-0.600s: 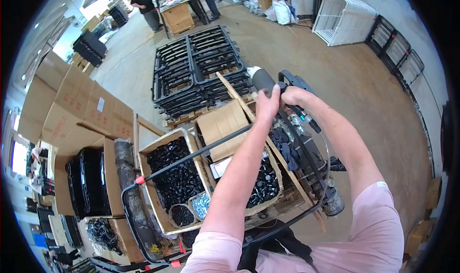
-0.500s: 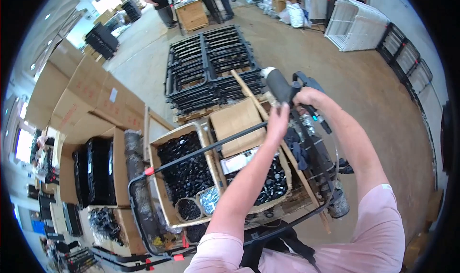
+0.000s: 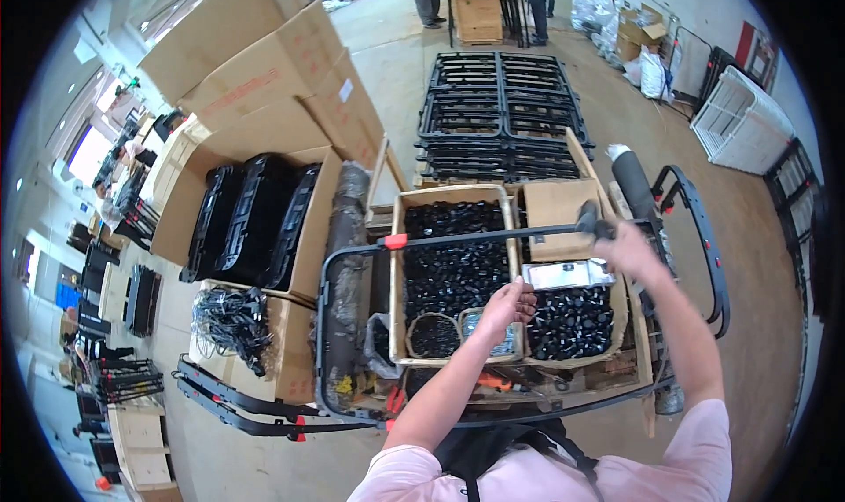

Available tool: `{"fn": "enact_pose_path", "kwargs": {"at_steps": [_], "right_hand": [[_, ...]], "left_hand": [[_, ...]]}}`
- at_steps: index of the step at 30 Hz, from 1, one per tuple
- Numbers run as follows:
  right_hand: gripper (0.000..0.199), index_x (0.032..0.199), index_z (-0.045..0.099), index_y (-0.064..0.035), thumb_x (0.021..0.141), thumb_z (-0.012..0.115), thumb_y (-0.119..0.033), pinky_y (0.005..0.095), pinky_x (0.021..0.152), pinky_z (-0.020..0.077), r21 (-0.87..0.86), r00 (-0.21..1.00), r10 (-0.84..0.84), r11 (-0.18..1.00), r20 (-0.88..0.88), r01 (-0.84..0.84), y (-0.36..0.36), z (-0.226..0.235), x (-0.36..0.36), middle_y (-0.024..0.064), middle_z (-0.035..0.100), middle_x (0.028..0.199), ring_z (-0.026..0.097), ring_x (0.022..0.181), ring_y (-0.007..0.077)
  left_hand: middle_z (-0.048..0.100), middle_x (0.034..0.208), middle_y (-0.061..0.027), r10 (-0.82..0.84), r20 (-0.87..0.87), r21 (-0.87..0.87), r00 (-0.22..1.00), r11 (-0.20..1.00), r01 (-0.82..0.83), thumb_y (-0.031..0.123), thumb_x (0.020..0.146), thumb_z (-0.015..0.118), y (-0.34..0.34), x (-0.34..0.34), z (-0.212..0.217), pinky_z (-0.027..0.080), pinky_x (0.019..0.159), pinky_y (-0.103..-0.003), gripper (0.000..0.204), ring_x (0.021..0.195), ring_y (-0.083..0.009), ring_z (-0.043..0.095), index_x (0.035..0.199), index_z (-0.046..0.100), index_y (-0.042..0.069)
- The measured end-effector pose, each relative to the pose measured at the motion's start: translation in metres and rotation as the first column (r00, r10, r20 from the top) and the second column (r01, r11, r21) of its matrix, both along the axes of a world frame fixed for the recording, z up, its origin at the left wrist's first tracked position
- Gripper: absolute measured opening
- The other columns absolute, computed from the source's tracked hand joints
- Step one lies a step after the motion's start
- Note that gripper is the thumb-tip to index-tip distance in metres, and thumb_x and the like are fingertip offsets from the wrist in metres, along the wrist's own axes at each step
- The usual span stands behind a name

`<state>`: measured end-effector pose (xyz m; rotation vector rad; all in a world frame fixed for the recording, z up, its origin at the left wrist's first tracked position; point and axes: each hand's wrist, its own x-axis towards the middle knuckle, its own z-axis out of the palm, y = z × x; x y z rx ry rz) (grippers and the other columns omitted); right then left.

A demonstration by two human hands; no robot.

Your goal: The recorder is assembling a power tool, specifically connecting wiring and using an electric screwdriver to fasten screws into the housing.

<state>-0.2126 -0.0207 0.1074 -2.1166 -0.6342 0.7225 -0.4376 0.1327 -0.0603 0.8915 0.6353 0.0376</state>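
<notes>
My left hand (image 3: 506,310) hovers over the front of the parts bins, fingers partly curled but apart, with nothing visible in it. Close beneath is a small container of silvery pieces (image 3: 502,339). My right hand (image 3: 629,254), blurred, is closed on a dark tool (image 3: 588,218) whose kind I cannot make out, by the back rail of a black tubular frame (image 3: 458,238). Red pieces sit on this frame, which lies across the bins. Under it, small black parts fill a left bin (image 3: 453,269) and a right bin (image 3: 570,324). A cardboard piece (image 3: 563,207) lies at the right bin's back.
Black frames (image 3: 502,106) are stacked beyond the bins. To the left, an open carton (image 3: 321,185) holds black panels, with bundled cables (image 3: 233,321) in front. A wrapped roll (image 3: 348,229) stands beside the bins. White racks (image 3: 744,119) lean at the right wall; people stand far back.
My view has swung left. My left hand has come back from the frame's far right to above the bins. My right hand has moved to the back rail with the dark tool.
</notes>
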Motion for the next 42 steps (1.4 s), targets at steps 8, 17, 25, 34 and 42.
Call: {"fn": "enact_pose_path", "kwargs": {"at_steps": [8,17,25,34,42], "right_hand": [[0.079,0.138,0.047,0.0007,0.076,0.086,-0.029,0.0512,0.072,0.0611,-0.291,0.519,0.690,0.702,0.504,-0.651,0.114,-0.119,-0.249,0.0253,0.071,0.098,0.074,0.084,0.0436],[0.075,0.136,0.042,0.0028,0.077,0.082,-0.020,0.0519,0.079,0.0610,-0.317,0.553,0.686,0.718,0.473,-0.619,0.224,-0.180,-0.325,0.0258,0.070,0.104,0.072,0.092,0.0455],[0.069,0.127,0.047,0.0033,0.076,0.085,-0.023,0.0512,0.083,0.0608,-0.338,0.587,0.673,0.737,0.451,-0.585,0.244,-0.180,-0.320,0.0275,0.070,0.107,0.072,0.096,0.0450],[0.067,0.124,0.048,0.0048,0.075,0.085,-0.022,0.0510,0.080,0.0608,-0.331,0.599,0.659,0.750,0.456,-0.573,0.247,-0.180,-0.311,0.0271,0.072,0.099,0.073,0.091,0.0447],[0.076,0.131,0.046,0.0062,0.074,0.086,-0.023,0.0500,0.083,0.0602,-0.316,0.615,0.653,0.755,0.442,-0.574,0.249,-0.184,-0.306,0.0286,0.072,0.106,0.072,0.095,0.0452]], "left_hand": [[0.073,0.102,-0.0095,0.167,-0.202,0.256,0.965,0.960,-0.113,0.074,0.097,0.054,0.106,-0.140,-0.013,0.053,0.083,-0.038,0.074,0.090,-0.0210,0.067,0.110,0.072,0.003],[0.074,0.107,-0.0272,0.505,-0.389,0.780,0.770,0.625,-0.015,0.063,0.094,0.064,0.190,-0.206,-0.063,0.053,0.093,-0.050,0.067,0.106,-0.0441,0.070,0.106,0.074,-0.002],[0.075,0.096,-0.0256,0.557,-0.310,0.878,0.770,0.479,0.007,0.064,0.093,0.064,0.209,-0.193,-0.075,0.054,0.087,-0.051,0.063,0.098,-0.0434,0.072,0.090,0.074,0.001],[0.072,0.110,-0.0297,0.472,-0.362,0.800,0.804,0.600,0.008,0.063,0.095,0.062,0.214,-0.186,-0.073,0.052,0.094,-0.053,0.066,0.108,-0.0465,0.068,0.104,0.071,-0.002],[0.070,0.117,-0.0324,0.385,-0.437,0.747,0.813,0.659,0.090,0.065,0.099,0.054,0.215,-0.189,-0.065,0.050,0.098,-0.053,0.072,0.113,-0.0503,0.067,0.120,0.061,-0.003]]}}
